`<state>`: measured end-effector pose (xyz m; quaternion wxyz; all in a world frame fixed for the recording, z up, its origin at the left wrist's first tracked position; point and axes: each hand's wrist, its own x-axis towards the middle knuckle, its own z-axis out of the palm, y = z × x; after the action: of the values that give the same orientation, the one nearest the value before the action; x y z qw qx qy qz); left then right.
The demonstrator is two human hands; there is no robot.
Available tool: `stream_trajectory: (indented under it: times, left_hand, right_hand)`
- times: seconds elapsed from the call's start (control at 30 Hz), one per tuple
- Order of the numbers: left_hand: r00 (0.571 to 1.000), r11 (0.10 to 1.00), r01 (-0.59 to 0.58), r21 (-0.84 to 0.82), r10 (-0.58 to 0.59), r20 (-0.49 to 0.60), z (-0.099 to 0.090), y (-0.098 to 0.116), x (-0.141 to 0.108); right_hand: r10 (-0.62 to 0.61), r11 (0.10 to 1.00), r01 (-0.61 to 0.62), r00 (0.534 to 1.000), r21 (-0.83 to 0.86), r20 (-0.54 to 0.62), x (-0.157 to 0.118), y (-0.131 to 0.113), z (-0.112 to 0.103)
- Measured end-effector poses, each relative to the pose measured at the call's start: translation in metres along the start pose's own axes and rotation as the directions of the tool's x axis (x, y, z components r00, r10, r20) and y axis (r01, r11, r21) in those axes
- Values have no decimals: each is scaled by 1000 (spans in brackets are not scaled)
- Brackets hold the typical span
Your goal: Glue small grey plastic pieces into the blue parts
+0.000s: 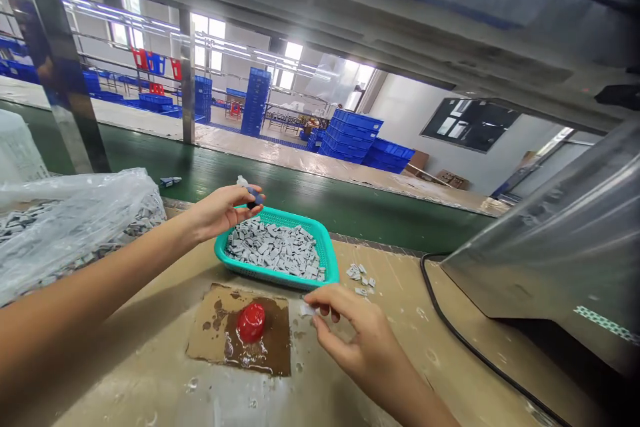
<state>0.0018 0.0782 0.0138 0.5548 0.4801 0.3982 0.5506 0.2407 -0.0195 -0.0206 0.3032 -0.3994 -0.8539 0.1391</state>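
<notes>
My left hand (pixel 234 208) is raised at the back left corner of a green basket (pixel 327 257), its fingers closed on a blue-grey part (pixel 255 197) with a pale tip. Many small grey pieces (pixel 280 250) fill the basket. In front of it, my right hand (pixel 345 327) pinches a small pale piece (pixel 307 309) between thumb and forefinger. A red, wet, rounded object (pixel 251 322) sits on a soaked cardboard square (pixel 203 340) between my arms.
Several loose grey pieces (pixel 361 273) lie right of the basket. A plastic-covered heap (pixel 85 213) stands left. Behind runs a green conveyor (pixel 400 210) carrying a blue-grey part (pixel 171 181). A black cable (pixel 450 323) and metal housing (pixel 545 247) are at right.
</notes>
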Motion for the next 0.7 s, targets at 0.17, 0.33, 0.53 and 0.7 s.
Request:
stream_trajectory:
  times: [0.17, 0.33, 0.53, 0.7]
  left_hand:
    - [989, 980, 147, -135, -143, 38, 0, -4, -31]
    - [965, 980, 191, -51, -178, 192, -5, -5, -37]
    - [955, 979, 191, -75, -168, 244, -4, -2, -44]
    - [958, 982, 186, -35, -173, 228, 0, 0, -48]
  right_hand:
    - [79, 993, -76, 996, -94, 30, -20, -1, 22]
    - [36, 987, -36, 999, -157, -5, -17, -4, 29]
    - [-62, 984, 53, 997, -168, -51, -16, -4, 32]
    - [-100, 967, 76, 991, -243, -89, -19, -4, 34]
